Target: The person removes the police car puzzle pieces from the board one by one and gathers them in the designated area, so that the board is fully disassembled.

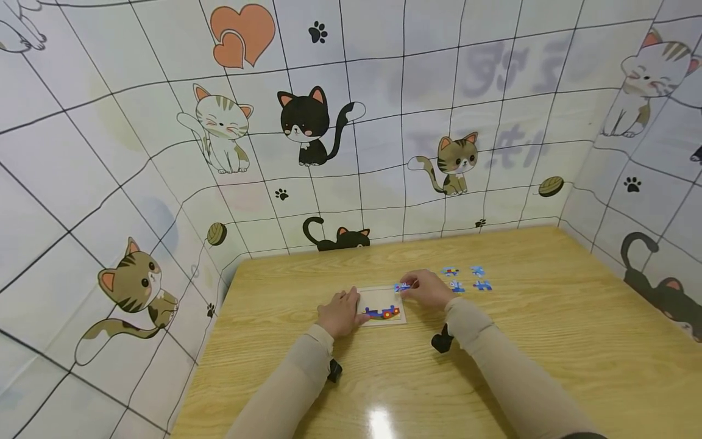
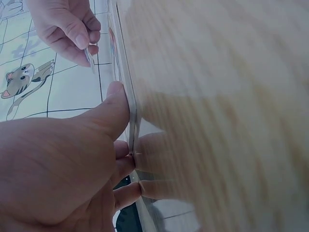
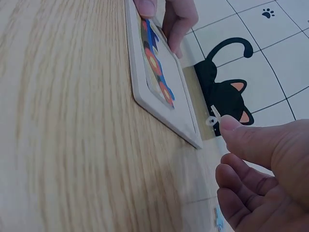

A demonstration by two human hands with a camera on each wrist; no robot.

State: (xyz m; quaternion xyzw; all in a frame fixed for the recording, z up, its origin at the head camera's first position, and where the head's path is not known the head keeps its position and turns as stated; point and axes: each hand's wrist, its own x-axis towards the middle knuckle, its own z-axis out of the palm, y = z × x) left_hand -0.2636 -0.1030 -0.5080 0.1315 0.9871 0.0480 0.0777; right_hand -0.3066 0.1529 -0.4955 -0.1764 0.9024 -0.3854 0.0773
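A small white puzzle tray (image 1: 390, 321) lies flat on the wooden table (image 1: 548, 341), with a row of coloured pieces along its near edge. My left hand (image 1: 341, 312) rests on the tray's left edge (image 2: 131, 126), thumb and fingers pressed against it. My right hand (image 1: 426, 288) hovers over the tray's far right corner and pinches a blue puzzle piece (image 1: 402, 286). In the right wrist view the piece (image 3: 213, 115) shows thin and edge-on between thumb and fingers, just off the tray (image 3: 154, 104). Several loose blue pieces (image 1: 466, 278) lie to the right of that hand.
Cat-patterned sheets wall the table at the back (image 1: 384, 152), left (image 1: 109, 244) and right (image 1: 647, 201). Bare wood stretches to the right of the loose pieces and toward me, with a bright glare spot (image 1: 379, 422) near the front.
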